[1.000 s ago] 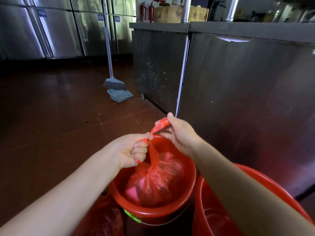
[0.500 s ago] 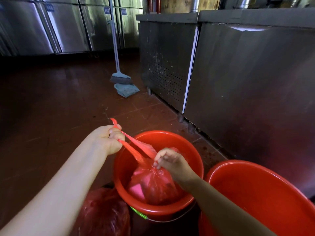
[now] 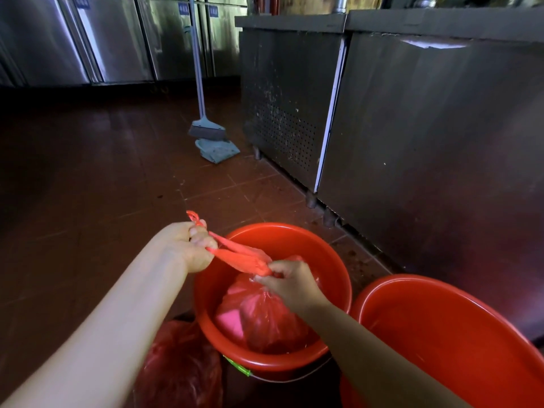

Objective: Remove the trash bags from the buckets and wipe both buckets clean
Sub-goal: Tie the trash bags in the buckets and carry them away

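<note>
1. Red trash bag (image 3: 265, 316): filled, sitting inside the smaller red bucket (image 3: 338, 278); neck drawn out to the left above the rim. We judge it is being tied off and not yet lifted out.
2. Second red bag (image 3: 179, 369): on the floor just beside the smaller bucket, already out of any bucket.
3. Larger red bucket (image 3: 459, 334): to the right, no bag visible inside. We judge bag removal half done.
4. Wiping: no cloth in either hand; we judge both buckets remain to be wiped.
5. Left hand (image 3: 188, 245): arm extended, fingers curled tight round the bag's twisted handles (image 3: 235, 254), pulling them taut.
6. Right hand (image 3: 291, 281): over the smaller bucket, fingers pinching the bag's neck where the handles meet it.
7. Broom (image 3: 206, 129) and dustpan (image 3: 217, 148): well apart, by the steel counter (image 3: 441, 128).
</note>
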### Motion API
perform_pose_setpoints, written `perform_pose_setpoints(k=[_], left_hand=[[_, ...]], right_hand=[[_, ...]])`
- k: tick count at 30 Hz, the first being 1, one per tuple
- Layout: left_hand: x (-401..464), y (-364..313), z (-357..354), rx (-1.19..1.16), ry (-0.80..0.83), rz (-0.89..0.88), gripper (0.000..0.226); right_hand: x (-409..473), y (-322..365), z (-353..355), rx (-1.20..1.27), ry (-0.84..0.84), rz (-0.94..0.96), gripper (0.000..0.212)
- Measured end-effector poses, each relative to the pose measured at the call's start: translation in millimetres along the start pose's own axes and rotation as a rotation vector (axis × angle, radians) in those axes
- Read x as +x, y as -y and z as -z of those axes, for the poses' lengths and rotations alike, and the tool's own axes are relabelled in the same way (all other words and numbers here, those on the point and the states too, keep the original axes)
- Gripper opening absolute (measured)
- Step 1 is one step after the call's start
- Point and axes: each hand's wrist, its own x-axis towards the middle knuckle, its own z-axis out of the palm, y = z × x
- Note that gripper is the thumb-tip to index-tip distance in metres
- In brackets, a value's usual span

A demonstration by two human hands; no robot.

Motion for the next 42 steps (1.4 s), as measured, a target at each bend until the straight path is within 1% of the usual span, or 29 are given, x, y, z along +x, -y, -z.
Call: perform_pose_setpoints(k=[1,2,4,6,7,10,11,12,14,15,17,19,20,21,22,23,24,25,26,27,28,29,30,32,34,37,40,42], left_hand=[[4,2,6,0.099,0.008,-0.008,0.034],[8,4,14,0.184,0.007,-0.018,0.034],[15,10,27,0.311,-0.006,-0.057,0.033],[20,16,38,0.351,0.009,-0.103,0.03],[20,19,43,0.295,0.042,-0.121,0.031],[14,27,51,-0.063,0.215,-0.111,0.027],[11,31,51,-0.116,0.267,-0.1,0.025],[8,36,52,-0.111,0.298,-0.088,0.024],[4,47,55,-0.025,0.315,-0.038,0.023],[3,52,59,0.037,0.309,0.002,0.024],[5,59,67,0.192,0.261,0.063,0.027],[12,61,74,0.329,0.165,0.059,0.033],[16,60,76,0.39,0.109,0.018,0.035],[20,58,77,0.47,0.051,-0.062,0.036],[26,57,77,0.579,0.003,-0.178,0.035],[29,55,75,0.74,-0.034,-0.322,0.033],[32,53,73,0.977,-0.063,-0.517,0.026],[33,52,70,1.262,-0.05,-0.741,0.012],[32,51,66,1.528,0.023,-0.939,0.013],[35,53,61,1.731,0.155,-1.07,0.034],[38,56,57,1.832,0.327,-1.108,0.049],[37,60,52,1.863,0.471,-1.072,0.053],[37,66,48,1.84,0.58,-1.009,0.051],[38,75,45,1.735,0.655,-0.926,0.039],[37,79,45,1.633,0.67,-0.907,0.034],[37,82,46,1.534,0.661,-0.848,0.037],[37,83,48,1.47,0.624,-0.772,0.034],[37,82,48,1.44,0.602,-0.78,0.034]], right_hand=[[-2,1,4,0.169,-0.001,-0.02,0.012],[-3,1,7,0.3,-0.003,-0.032,0.014],[-4,1,10,0.485,-0.029,-0.058,0.022],[-3,1,12,0.636,-0.068,-0.107,0.022],[-3,1,12,0.717,-0.082,-0.151,0.018],[-1,1,7,0.953,-0.111,-0.321,0.012],[0,1,6,1.003,-0.115,-0.363,0.011],[1,2,5,1.052,-0.121,-0.392,0.009],[2,4,4,1.129,-0.136,-0.436,0.002],[3,5,3,1.13,-0.138,-0.45,0.002],[2,5,3,1.054,-0.125,-0.461,0.012],[-1,0,4,0.962,-0.084,-0.442,0.024],[-4,-2,5,0.928,-0.047,-0.423,0.028],[-8,-3,6,0.895,-0.004,-0.405,0.03],[-11,-3,7,0.863,0.041,-0.391,0.03],[-13,-3,7,0.833,0.082,-0.377,0.03],[-14,-3,7,0.805,0.109,-0.359,0.03],[-14,-2,8,0.781,0.118,-0.336,0.032],[-13,-1,8,0.765,0.114,-0.307,0.034],[-13,1,9,0.756,0.103,-0.276,0.035],[-12,2,10,0.743,0.092,-0.245,0.036],[-12,3,12,0.723,0.086,-0.21,0.035],[-13,4,14,0.708,0.087,-0.172,0.034],[-16,3,19,0.711,0.098,-0.105,0.033],[-19,2,24,0.689,0.103,-0.058,0.032],[-21,-4,26,0.564,0.073,0.014,0.029],[-20,-9,23,0.42,-0.006,0.077,0.036],[-19,-11,17,0.369,-0.094,0.144,0.031]])
